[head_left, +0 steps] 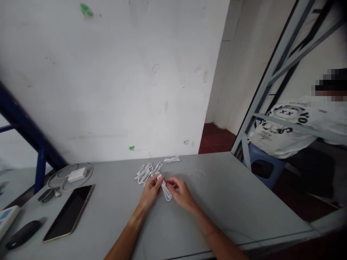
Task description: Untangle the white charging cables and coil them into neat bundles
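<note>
A folded white cable (166,193) is gripped near its upper end between the thumb and fingers of my left hand (151,190). The looped end hangs down toward me, just above the grey table. Close against the bundle's right side, my right hand (180,192) is closed in a pinch; what its fingertips hold is too small to make out. Beyond my left hand lies a heap of folded white cables (146,172). A single bundled white cable (172,159) rests apart near the wall. Several thin white ties (197,173) are scattered right of my hands.
On the left of the grey table (114,213) are a tablet (69,213), a black mouse (24,234), a white charger (77,174) with its coiled cord, and a dark adapter (48,195). A seated person (287,122) is beyond the metal frame (267,79) at right.
</note>
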### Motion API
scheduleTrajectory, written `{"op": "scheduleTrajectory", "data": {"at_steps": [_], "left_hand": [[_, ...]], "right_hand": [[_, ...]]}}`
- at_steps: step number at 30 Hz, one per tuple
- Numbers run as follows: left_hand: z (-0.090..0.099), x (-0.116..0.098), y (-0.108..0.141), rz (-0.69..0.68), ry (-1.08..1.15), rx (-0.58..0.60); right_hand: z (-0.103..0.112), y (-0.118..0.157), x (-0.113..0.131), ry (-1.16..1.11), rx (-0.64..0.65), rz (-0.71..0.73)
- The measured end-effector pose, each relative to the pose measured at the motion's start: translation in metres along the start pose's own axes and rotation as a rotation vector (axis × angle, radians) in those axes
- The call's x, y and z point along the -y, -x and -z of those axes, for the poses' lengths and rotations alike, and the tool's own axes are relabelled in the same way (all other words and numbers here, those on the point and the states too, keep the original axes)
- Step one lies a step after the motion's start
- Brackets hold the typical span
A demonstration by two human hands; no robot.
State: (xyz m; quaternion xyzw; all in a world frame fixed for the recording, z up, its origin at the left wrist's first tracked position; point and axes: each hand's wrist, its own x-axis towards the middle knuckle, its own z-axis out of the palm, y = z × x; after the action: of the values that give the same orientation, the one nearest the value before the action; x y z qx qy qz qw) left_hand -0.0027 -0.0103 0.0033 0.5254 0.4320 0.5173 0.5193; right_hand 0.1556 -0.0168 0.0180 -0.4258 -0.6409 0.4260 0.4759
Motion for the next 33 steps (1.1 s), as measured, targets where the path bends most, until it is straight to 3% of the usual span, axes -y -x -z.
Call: {"op": "scheduleTrajectory", "data": {"at_steps": [3,10,13,16,18,21,24,26,30,33], "left_hand": [[0.000,0.000,0.001,0.020,-0.056,-0.008],[0.000,-0.005,0.003,-0.026,-0.185,0.033],[-0.001,0.004,0.001,0.084,-0.124,0.015],[-0.003,0.014,-0.002,0.215,-0.016,0.008],[-0.003,0.015,-0.002,0.230,0.015,0.015],[0.000,0.003,0.004,0.059,-0.053,0.021],[0.007,-0.015,0.012,-0.201,-0.271,0.169],[0.011,-0.022,0.017,-0.304,-0.399,0.224],[0.009,-0.023,0.021,-0.354,-0.519,0.247],[0.004,-0.021,0.021,-0.350,-0.518,0.254]], "right_hand": [[0.000,0.001,0.001,0.053,0.027,0.025],[0.002,0.001,-0.004,-0.043,0.157,-0.098],[0.000,0.001,-0.002,-0.152,0.178,-0.113],[-0.004,0.002,0.001,-0.290,0.114,-0.112],[-0.007,0.001,0.001,-0.339,0.062,-0.113],[-0.009,-0.001,-0.003,-0.428,0.013,-0.173],[-0.008,-0.005,-0.006,-0.560,-0.069,-0.272],[-0.007,-0.006,-0.007,-0.611,-0.118,-0.337],[-0.004,-0.007,-0.006,-0.660,-0.108,-0.394],[0.004,-0.007,-0.003,-0.687,0.019,-0.419]]}}
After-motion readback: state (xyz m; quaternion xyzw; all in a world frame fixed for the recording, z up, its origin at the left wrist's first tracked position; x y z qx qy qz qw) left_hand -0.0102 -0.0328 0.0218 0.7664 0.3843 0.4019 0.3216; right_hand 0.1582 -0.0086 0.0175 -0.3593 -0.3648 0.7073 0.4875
